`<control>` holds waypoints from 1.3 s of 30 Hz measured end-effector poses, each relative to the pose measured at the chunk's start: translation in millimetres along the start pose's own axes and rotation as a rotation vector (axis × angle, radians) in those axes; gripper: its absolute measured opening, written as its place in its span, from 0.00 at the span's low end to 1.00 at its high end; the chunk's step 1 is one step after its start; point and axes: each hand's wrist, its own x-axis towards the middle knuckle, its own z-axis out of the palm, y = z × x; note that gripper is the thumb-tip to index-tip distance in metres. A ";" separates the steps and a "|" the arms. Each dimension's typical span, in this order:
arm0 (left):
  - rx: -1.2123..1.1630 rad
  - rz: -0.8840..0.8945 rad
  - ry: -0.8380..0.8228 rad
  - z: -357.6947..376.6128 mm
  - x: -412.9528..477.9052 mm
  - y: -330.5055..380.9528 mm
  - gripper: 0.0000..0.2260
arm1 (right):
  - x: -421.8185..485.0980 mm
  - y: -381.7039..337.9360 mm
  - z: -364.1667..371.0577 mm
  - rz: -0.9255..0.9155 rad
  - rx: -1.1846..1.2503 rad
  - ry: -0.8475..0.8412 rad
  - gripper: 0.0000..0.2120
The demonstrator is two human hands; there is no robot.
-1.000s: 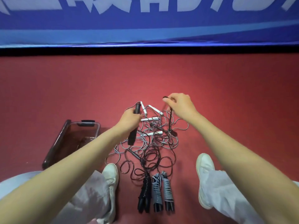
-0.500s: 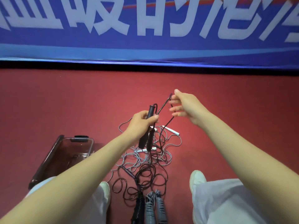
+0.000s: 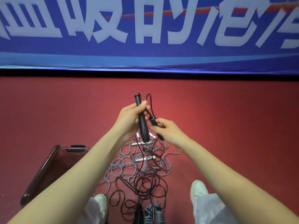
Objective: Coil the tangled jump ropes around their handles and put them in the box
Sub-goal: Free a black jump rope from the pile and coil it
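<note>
My left hand [image 3: 129,121] grips a black jump-rope handle [image 3: 142,122] upright above the floor. My right hand [image 3: 168,130] pinches a second black handle [image 3: 153,122] right beside it, and a black cord [image 3: 149,101] loops up between the two. Below them a tangle of grey and black ropes [image 3: 142,168] with white handles [image 3: 144,158] lies on the red floor. Coiled ropes, one black [image 3: 138,215] and two grey [image 3: 152,214], lie at the bottom edge. The clear plastic box [image 3: 53,165] stands at the left, partly hidden by my left forearm.
My two white shoes [image 3: 198,189] flank the tangle on the red floor [image 3: 234,120]. A blue banner with white lettering [image 3: 145,38] runs along the far edge. Bare floor stretches to the right and behind the ropes.
My left hand has lifted its black handle higher. My right hand let go of the cord loop and came in to pinch the second handle next to the first.
</note>
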 end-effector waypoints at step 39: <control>0.684 0.296 -0.097 -21.6 0.3 13.1 0.17 | -38.2 -29.5 -31.1 -0.025 0.541 -0.264 0.17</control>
